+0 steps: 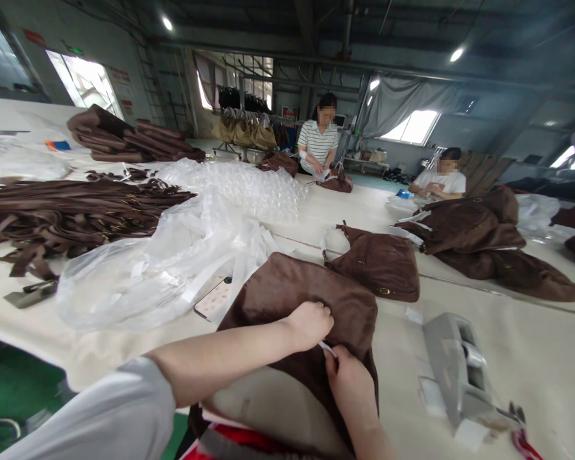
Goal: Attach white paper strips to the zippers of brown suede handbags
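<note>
From your head camera, your left hand [310,322] was curled shut on the upper part of the brown bag [287,287] that lay at the near edge of the table [508,332], partly hanging over it toward you, while your right hand [349,378] pinched one end of a thin white strip [326,349] stretched between the two hands. By my reading the work on this bag was midway — the strip was on the fabric but not yet let go, and whether it was fully fixed could not be told. A second brown bag [378,263] lay just beyond, a heap of them [479,239] farther right, and a bundle of brown straps [67,214] well off to the left. Room was tight on your left: crumpled clear plastic [163,265] touched the bag, with a phone [214,298] half under it. To your right, bare table ran to the grey tape dispenser [460,374] — near, yet apart. Two people [319,142] worked at the far side, well clear of your hands.
</note>
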Tool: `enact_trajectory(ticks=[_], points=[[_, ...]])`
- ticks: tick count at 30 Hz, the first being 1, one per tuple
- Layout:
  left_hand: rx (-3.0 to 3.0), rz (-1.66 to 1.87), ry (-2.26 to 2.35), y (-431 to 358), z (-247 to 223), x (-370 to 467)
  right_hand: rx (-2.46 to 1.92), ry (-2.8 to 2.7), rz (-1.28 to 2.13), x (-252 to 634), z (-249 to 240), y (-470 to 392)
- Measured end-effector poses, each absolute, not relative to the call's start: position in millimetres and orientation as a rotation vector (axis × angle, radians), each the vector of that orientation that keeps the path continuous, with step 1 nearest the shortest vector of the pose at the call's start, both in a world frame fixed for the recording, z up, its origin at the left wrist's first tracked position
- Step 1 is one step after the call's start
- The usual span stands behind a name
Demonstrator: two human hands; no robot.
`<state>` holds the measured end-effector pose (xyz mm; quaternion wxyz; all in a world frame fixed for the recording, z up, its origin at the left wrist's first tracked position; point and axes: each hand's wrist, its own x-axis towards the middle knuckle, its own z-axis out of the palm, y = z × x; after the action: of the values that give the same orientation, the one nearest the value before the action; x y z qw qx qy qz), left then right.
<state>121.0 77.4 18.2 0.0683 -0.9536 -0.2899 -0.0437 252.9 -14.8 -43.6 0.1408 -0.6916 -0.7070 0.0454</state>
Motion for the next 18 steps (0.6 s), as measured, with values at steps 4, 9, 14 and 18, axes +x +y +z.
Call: enact_trajectory(ticks=[4,9,14,18], points=[[-2.858,-0.055,-0.821,81.7,18.7,131.7,-1.966,-2.016,0.22,260.1,-48.4,-10.1],[-2.933,0.131,-0.888,97.2,25.6,136.3,-1.907,-2.032,0.339,265.9,-54.6,-8.2],[-2.964,0.235,-0.914,110.5,27.3,139.7,-1.864,-2.083,0.366,265.7,-54.5,-12.2],[-2.988,0.292,-0.94,115.8,28.2,141.8,-1.806,-2.113,0.401,264.5,-52.7,-13.9]])
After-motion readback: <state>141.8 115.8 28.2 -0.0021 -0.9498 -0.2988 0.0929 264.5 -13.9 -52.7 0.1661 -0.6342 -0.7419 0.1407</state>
